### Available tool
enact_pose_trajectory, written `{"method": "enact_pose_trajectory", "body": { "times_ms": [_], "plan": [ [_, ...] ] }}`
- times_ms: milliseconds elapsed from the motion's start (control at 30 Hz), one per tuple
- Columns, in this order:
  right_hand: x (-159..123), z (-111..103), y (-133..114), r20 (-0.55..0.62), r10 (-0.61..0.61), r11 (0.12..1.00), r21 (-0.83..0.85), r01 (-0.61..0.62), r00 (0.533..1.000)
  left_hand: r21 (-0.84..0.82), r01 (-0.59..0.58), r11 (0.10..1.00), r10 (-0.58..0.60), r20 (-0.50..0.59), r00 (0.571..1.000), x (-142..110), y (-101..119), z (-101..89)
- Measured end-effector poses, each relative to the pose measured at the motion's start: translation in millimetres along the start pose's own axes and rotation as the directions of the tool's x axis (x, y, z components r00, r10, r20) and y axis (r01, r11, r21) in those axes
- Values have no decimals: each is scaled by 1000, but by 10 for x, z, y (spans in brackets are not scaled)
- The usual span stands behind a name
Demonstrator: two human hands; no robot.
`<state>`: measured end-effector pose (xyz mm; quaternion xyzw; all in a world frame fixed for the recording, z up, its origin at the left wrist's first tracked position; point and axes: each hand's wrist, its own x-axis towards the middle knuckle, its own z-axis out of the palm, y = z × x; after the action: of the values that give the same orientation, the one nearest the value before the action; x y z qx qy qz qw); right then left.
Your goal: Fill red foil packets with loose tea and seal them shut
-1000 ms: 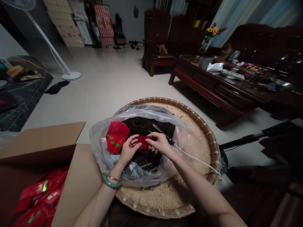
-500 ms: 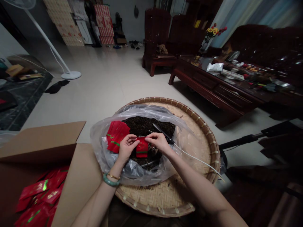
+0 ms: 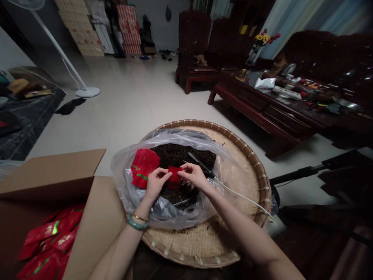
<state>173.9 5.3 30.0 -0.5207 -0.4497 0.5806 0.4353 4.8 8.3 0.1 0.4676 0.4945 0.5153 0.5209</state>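
Observation:
Between my two hands is a small red packet [image 3: 174, 179], pinched at its left edge by my left hand [image 3: 157, 181] and at its right edge by my right hand [image 3: 194, 175]. Under it, dark loose leaves that look like tea [image 3: 171, 154] fill a clear plastic bag [image 3: 122, 171] with its mouth spread wide. A fanned stack of red packets [image 3: 144, 165] with green marks lies on the bag's left side, beside my left hand. Just behind my right hand rests a black-handled tool [image 3: 201, 163] with a white cord.
The bag sits on a round woven bamboo tray [image 3: 210, 247]. At left stands an open cardboard box [image 3: 96, 217] holding several filled red packets [image 3: 46, 241]. A dark wooden table [image 3: 262, 109] with clutter is at far right; a white fan base [image 3: 88, 92] stands on the floor.
The packet between my hands has folded or tilted, so it looks shorter and its green band no longer shows. Both hands stay in nearly the same place.

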Motion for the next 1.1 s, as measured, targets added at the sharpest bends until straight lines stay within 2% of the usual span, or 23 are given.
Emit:
{"method": "enact_pose_trajectory", "body": {
  "times_ms": [200, 267, 367, 500, 567, 667, 700, 767, 967, 1100],
  "plan": [
    [13, -22, 27, -27, -43, 994, -101, 40, 999, -13, 16, 1000, -16, -1, 1000, -5, -3, -20],
    [15, -24, 16, -37, -54, 993, -107, 50, 998, -62, 38, 997, -37, 6, 999, -11, 0, -20],
    [3, -14, -8, -1, -22, 996, -88, 22, 1000, -170, 99, 980, -86, 83, 993, -19, 23, -12],
    [-34, -1, -32, 31, 26, 994, -110, -22, 999, -203, 163, 966, -123, 196, 973, -38, 74, -5],
    [-50, 3, -41, 30, 18, 993, -116, -14, 999, -180, 247, 952, -188, 295, 937, -62, 99, -4],
    [-64, 9, -49, 42, 13, 995, -103, -9, 999, -54, 389, 920, -321, 469, 823, -110, 133, -1],
    [-66, 12, -49, 44, 11, 995, -103, -7, 999, -8, 415, 910, -355, 506, 786, -124, 143, 1],
    [-66, 19, -47, 41, -1, 994, -112, 5, 999, 51, 444, 895, -400, 534, 745, -145, 161, 5],
    [-52, 30, -25, 27, -16, 991, -131, 19, 1000, 79, 486, 870, -455, 508, 731, -152, 189, 7],
    [-35, 2, -26, 14, -29, 991, -128, 31, 999, 61, 503, 862, -451, 545, 707, -151, 169, -8]
  ]
}}
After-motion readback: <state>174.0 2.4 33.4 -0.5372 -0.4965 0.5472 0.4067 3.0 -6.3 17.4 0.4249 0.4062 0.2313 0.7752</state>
